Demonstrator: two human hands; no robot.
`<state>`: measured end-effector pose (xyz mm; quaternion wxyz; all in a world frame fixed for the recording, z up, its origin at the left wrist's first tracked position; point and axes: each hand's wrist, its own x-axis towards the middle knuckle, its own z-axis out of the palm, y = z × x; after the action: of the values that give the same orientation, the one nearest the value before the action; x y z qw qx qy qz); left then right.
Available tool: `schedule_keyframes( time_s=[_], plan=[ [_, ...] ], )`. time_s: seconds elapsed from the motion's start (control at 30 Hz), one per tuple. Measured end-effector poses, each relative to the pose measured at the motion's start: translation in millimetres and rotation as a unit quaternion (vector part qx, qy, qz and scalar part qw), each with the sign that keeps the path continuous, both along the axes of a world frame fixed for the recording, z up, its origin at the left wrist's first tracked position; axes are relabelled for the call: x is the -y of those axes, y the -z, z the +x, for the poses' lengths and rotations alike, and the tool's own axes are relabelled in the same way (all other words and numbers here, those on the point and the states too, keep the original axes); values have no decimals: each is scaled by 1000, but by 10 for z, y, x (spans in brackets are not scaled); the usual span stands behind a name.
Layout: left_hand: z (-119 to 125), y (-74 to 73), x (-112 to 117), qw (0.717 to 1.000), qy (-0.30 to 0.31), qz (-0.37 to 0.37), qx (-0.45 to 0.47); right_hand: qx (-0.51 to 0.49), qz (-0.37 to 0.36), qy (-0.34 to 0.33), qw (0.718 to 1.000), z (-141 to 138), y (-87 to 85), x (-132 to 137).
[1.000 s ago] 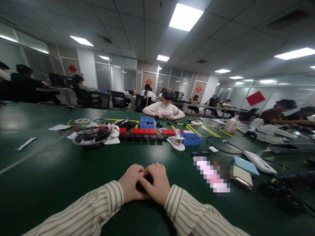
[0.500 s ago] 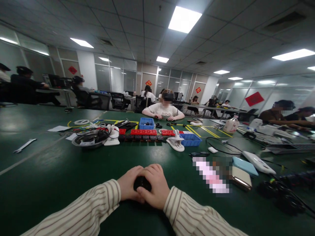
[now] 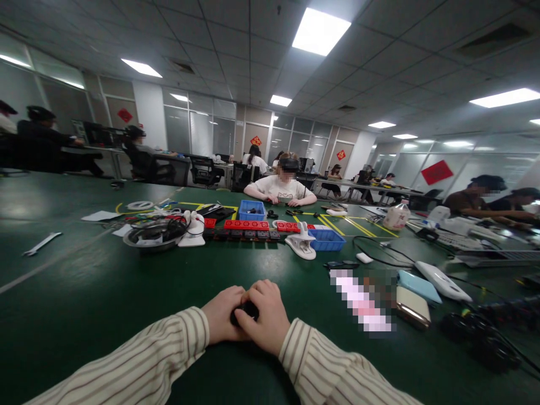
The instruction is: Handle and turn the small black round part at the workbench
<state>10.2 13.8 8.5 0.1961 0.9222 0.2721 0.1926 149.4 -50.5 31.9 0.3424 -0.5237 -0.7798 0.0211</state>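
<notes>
In the head view, two hands, the left hand point(image 3: 223, 316) and the right hand point(image 3: 270, 319), close together around one black object point(image 3: 250, 309), partly hidden between them. Beyond the grip sit two blue bins point(image 3: 327, 247); farther left, one wrench point(image 3: 42, 244); rightward, one light-blue slab point(image 3: 421, 287).

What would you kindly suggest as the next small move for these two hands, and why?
Perhaps the right hand could lift its thumb slightly: it and the left hand cup a small black object, and that thumb lies across it, hiding part of it from view.
</notes>
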Motion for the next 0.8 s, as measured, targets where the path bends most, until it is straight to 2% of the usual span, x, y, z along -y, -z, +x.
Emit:
schedule_keyframes(
  time_s=[0.27, 0.33, 0.43, 0.53, 0.8],
  plan=[
    [-39, 34, -59, 999, 27, 1, 21, -18, 58, -120, 991, 24, -44, 40],
    [-55, 28, -61, 999, 16, 6, 37, -30, 62, -110, 991, 26, -49, 44],
    [-67, 25, -56, 999, -7, 15, 50, -48, 68, -56, 995, 32, -20, 29],
    [-62, 40, -48, 999, -5, 22, 35, -46, 53, -11, 997, 39, 37, 0],
    [-26, 63, -35, 999, 10, -5, 43, 20, 26, -4, 999, 0, 48, -19]
  ],
)
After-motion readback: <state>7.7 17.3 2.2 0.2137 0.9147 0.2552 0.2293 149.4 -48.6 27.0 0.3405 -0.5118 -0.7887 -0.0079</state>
